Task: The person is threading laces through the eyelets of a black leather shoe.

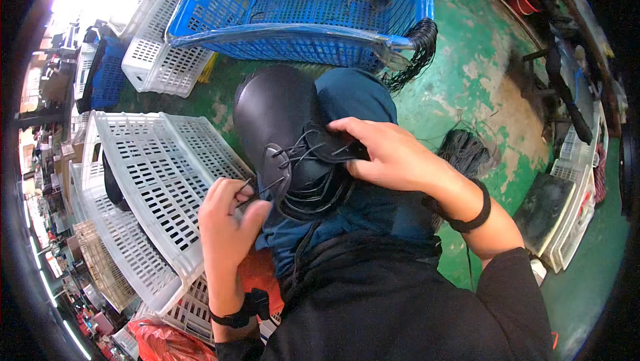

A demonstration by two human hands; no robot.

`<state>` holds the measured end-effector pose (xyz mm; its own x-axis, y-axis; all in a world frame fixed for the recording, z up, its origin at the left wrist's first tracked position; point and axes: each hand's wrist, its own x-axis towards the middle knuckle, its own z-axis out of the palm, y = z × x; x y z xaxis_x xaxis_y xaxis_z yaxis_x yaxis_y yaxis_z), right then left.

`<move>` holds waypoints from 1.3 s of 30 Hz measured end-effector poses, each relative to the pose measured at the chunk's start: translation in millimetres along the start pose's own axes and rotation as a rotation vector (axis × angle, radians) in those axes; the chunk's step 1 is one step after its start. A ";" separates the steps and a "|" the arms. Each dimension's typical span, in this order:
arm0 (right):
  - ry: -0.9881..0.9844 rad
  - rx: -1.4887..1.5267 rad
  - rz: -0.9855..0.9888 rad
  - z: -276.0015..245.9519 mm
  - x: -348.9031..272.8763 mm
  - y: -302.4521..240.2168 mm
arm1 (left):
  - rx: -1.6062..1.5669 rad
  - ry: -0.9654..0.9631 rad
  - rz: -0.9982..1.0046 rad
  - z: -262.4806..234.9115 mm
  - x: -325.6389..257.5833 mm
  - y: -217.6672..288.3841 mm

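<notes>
A black leather shoe [270, 108] rests on my lap, its toe pointing away from me and its opening toward me. A thin black shoelace [293, 156] crosses between its two eyelet flaps. My left hand [230, 218], on the opening's left side, is closed in a pinch on a lace end that runs to the left flap. On the other side my right hand [393, 154] grips the shoe's right eyelet flap [343, 152] between thumb and fingers. The fingertips under that flap are partly hidden.
Ahead of my knees stands a blue plastic crate [303, 36], with a bundle of black laces [419, 48] hanging from its right corner. Stacked white crates [157, 181] are close on my left. Another dark lace bundle [461, 151] hangs at my right thigh, above the green floor [460, 41].
</notes>
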<state>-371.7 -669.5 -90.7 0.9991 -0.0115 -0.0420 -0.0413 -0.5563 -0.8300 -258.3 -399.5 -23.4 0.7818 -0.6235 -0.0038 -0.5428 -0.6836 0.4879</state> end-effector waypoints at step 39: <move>-0.095 -0.306 -0.099 -47.3 1.9 -54.4 | -1.296 -0.547 -0.090 -22.3 87.3 50.7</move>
<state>-366.9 -678.6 -19.3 0.9917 0.1241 -0.0330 0.0761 -0.7744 -0.6280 -210.8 -480.1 20.4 0.4196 -0.8681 -0.2653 0.3997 -0.0857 0.9126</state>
